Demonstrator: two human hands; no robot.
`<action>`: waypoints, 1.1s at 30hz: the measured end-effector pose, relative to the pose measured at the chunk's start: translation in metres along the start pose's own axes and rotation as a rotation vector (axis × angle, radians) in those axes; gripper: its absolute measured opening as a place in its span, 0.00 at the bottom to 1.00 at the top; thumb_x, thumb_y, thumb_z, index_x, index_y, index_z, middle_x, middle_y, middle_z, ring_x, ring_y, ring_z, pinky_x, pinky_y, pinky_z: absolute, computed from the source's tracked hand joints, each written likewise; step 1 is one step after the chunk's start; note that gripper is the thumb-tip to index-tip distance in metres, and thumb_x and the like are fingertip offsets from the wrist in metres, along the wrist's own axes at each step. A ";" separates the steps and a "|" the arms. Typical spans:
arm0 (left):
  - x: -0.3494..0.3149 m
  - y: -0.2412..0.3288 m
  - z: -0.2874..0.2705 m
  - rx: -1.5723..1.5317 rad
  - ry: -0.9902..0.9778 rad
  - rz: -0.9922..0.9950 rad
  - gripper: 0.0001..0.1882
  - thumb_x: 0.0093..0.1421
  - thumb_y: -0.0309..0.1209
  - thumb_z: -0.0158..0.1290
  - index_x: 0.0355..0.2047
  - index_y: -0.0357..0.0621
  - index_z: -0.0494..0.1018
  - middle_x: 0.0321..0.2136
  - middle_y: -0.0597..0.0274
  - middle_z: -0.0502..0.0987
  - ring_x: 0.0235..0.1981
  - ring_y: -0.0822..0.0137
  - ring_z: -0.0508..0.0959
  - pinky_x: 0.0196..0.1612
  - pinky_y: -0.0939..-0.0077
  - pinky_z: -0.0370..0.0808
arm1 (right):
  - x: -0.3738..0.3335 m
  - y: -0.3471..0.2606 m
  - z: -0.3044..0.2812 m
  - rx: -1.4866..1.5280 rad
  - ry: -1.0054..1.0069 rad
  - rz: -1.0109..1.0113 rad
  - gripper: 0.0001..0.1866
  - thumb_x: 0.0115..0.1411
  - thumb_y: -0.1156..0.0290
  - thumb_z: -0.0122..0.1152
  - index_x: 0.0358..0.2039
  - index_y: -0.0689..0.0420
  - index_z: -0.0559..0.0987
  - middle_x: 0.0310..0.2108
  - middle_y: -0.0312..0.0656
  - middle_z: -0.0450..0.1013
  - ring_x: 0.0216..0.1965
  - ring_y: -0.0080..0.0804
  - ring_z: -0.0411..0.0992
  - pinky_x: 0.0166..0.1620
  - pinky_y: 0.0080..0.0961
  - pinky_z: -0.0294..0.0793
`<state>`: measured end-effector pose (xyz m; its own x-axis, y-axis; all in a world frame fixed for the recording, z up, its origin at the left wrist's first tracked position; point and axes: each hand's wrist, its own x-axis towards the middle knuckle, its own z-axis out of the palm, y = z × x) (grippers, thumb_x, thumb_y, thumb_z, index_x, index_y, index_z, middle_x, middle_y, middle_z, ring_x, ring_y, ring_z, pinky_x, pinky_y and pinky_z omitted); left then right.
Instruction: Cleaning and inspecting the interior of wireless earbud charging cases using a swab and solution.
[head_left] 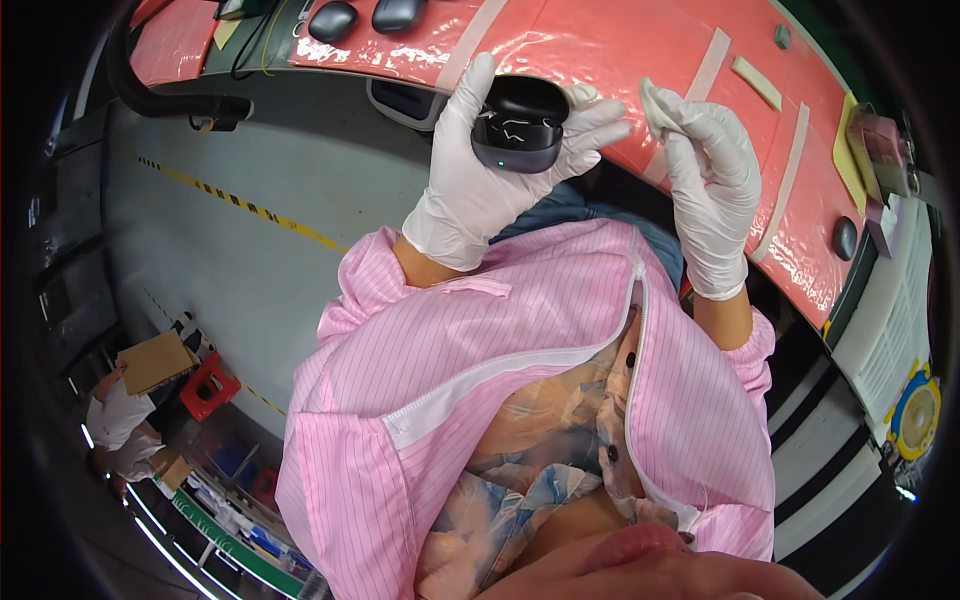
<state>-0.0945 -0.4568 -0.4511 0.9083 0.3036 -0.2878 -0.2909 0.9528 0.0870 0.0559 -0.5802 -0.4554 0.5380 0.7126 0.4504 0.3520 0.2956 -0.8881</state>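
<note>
A dark, glossy earbud charging case [518, 140] rests in my gloved left hand [475, 165], its lid raised and a small green light showing on its front. My thumb stands along the case's left side, and the fingers reach out behind it to the right. To the right of it, apart from the case, my gloved right hand [712, 175] is closed at the fingertips on a small off-white piece that looks like a cloth [657, 108]. Both hands are held at the near edge of the table with the red mat [580, 45].
Two closed dark cases [333, 21] lie at the mat's far left, and another dark case [844, 238] at its right end. A pale strip [757, 83] and a small green block [782, 37] lie on the mat. A black curved tube [175, 103] juts in at left. Another person [120, 420] is at lower left.
</note>
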 end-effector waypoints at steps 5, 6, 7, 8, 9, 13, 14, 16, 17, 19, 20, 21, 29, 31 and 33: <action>-0.001 -0.015 0.015 0.556 0.245 0.273 0.39 0.63 0.60 0.37 0.47 0.30 0.70 0.46 0.43 0.75 0.47 0.54 0.77 0.43 0.69 0.78 | 0.011 -0.020 0.006 -0.268 -0.172 -0.262 0.19 0.49 0.85 0.58 0.43 0.55 0.80 0.32 0.35 0.75 0.31 0.33 0.75 0.32 0.23 0.71; -0.001 -0.017 0.011 0.554 0.248 0.272 0.39 0.63 0.60 0.37 0.47 0.30 0.70 0.46 0.43 0.75 0.47 0.54 0.77 0.43 0.69 0.78 | 0.011 -0.024 0.009 -0.391 -0.253 -0.396 0.20 0.45 0.83 0.60 0.41 0.53 0.81 0.29 0.36 0.75 0.26 0.36 0.72 0.31 0.27 0.71; -0.002 -0.020 0.004 0.676 0.152 0.409 0.38 0.64 0.60 0.36 0.45 0.30 0.71 0.46 0.43 0.75 0.48 0.53 0.76 0.47 0.64 0.76 | 0.007 -0.025 0.014 -0.467 -0.287 -0.420 0.21 0.43 0.82 0.60 0.40 0.52 0.81 0.29 0.36 0.75 0.26 0.36 0.71 0.32 0.27 0.70; -0.002 -0.022 0.002 0.797 0.051 0.547 0.38 0.64 0.59 0.35 0.44 0.31 0.72 0.46 0.44 0.75 0.48 0.53 0.76 0.51 0.59 0.74 | 0.003 -0.025 0.018 -0.542 -0.321 -0.447 0.21 0.41 0.82 0.61 0.39 0.52 0.82 0.28 0.36 0.74 0.25 0.35 0.70 0.32 0.27 0.70; -0.001 -0.025 0.007 0.939 0.123 0.641 0.40 0.64 0.61 0.33 0.45 0.31 0.72 0.47 0.44 0.74 0.48 0.56 0.76 0.54 0.63 0.71 | 0.001 -0.021 0.016 -0.541 -0.323 -0.447 0.21 0.41 0.82 0.61 0.39 0.52 0.82 0.28 0.36 0.74 0.25 0.35 0.70 0.32 0.27 0.70; 0.000 -0.023 -0.004 1.076 0.022 0.632 0.42 0.61 0.63 0.36 0.49 0.30 0.69 0.49 0.44 0.73 0.47 0.59 0.76 0.50 0.68 0.74 | -0.002 0.002 0.005 -0.446 -0.146 -0.258 0.18 0.44 0.82 0.61 0.38 0.54 0.81 0.25 0.36 0.73 0.26 0.35 0.70 0.30 0.27 0.70; 0.001 -0.025 -0.004 1.060 0.027 0.662 0.42 0.61 0.63 0.38 0.49 0.29 0.68 0.49 0.44 0.73 0.46 0.60 0.77 0.49 0.70 0.75 | -0.003 0.003 0.007 -0.292 -0.049 -0.174 0.17 0.45 0.81 0.61 0.38 0.56 0.81 0.24 0.36 0.72 0.25 0.35 0.70 0.30 0.28 0.70; 0.001 -0.025 -0.007 1.043 0.033 0.685 0.42 0.60 0.63 0.40 0.50 0.29 0.68 0.49 0.44 0.73 0.45 0.61 0.77 0.47 0.71 0.75 | -0.001 -0.008 0.008 -0.289 -0.071 -0.176 0.13 0.47 0.82 0.60 0.36 0.58 0.80 0.24 0.35 0.72 0.25 0.33 0.69 0.30 0.27 0.69; 0.002 -0.024 -0.010 1.067 -0.047 0.702 0.36 0.61 0.56 0.45 0.50 0.30 0.68 0.45 0.50 0.75 0.43 0.67 0.77 0.46 0.75 0.74 | 0.001 -0.013 0.012 -0.389 -0.187 -0.243 0.11 0.48 0.81 0.60 0.35 0.59 0.80 0.24 0.35 0.73 0.25 0.32 0.70 0.29 0.26 0.69; 0.001 -0.021 -0.010 1.329 -0.044 0.745 0.43 0.58 0.63 0.47 0.50 0.28 0.66 0.50 0.43 0.72 0.48 0.60 0.76 0.47 0.72 0.74 | -0.002 -0.016 0.023 -0.523 -0.293 -0.237 0.07 0.53 0.79 0.58 0.33 0.59 0.78 0.24 0.34 0.73 0.25 0.24 0.68 0.28 0.22 0.67; -0.001 -0.023 -0.011 1.328 -0.039 0.742 0.43 0.58 0.63 0.47 0.50 0.28 0.66 0.50 0.43 0.72 0.48 0.60 0.76 0.47 0.72 0.74 | 0.002 -0.021 0.021 -0.521 -0.296 -0.233 0.07 0.53 0.79 0.58 0.33 0.59 0.78 0.24 0.34 0.73 0.25 0.24 0.68 0.28 0.22 0.67; 0.000 -0.024 -0.014 1.256 -0.061 0.762 0.43 0.58 0.63 0.46 0.50 0.28 0.66 0.50 0.43 0.72 0.48 0.59 0.76 0.48 0.71 0.75 | 0.011 -0.027 0.016 -0.098 -0.392 0.271 0.05 0.55 0.77 0.56 0.33 0.61 0.78 0.25 0.34 0.72 0.26 0.22 0.68 0.30 0.24 0.68; 0.009 -0.029 -0.011 1.099 0.025 0.701 0.44 0.58 0.68 0.38 0.50 0.34 0.67 0.48 0.50 0.75 0.41 0.68 0.76 0.37 0.80 0.75 | 0.000 -0.024 0.023 -0.420 -0.269 -0.299 0.11 0.53 0.78 0.60 0.39 0.58 0.78 0.30 0.39 0.73 0.31 0.30 0.71 0.38 0.26 0.70; 0.008 -0.030 -0.013 1.119 0.041 0.710 0.45 0.57 0.69 0.37 0.49 0.35 0.68 0.48 0.50 0.75 0.40 0.69 0.76 0.33 0.82 0.74 | -0.002 -0.031 0.026 -0.662 -0.301 -0.356 0.12 0.51 0.76 0.62 0.38 0.55 0.80 0.27 0.37 0.73 0.29 0.35 0.71 0.34 0.28 0.71; 0.010 -0.027 -0.012 1.147 0.042 0.710 0.46 0.56 0.71 0.35 0.48 0.36 0.68 0.48 0.51 0.75 0.37 0.71 0.76 0.32 0.82 0.73 | 0.003 -0.023 0.014 -0.822 -0.302 -0.210 0.11 0.50 0.77 0.63 0.36 0.55 0.80 0.24 0.36 0.72 0.27 0.34 0.70 0.32 0.30 0.70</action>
<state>-0.0811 -0.4799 -0.4678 0.6517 0.7482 0.1245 -0.2584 0.0646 0.9639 0.0384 -0.5758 -0.4348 0.2174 0.8663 0.4497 0.9196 -0.0273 -0.3919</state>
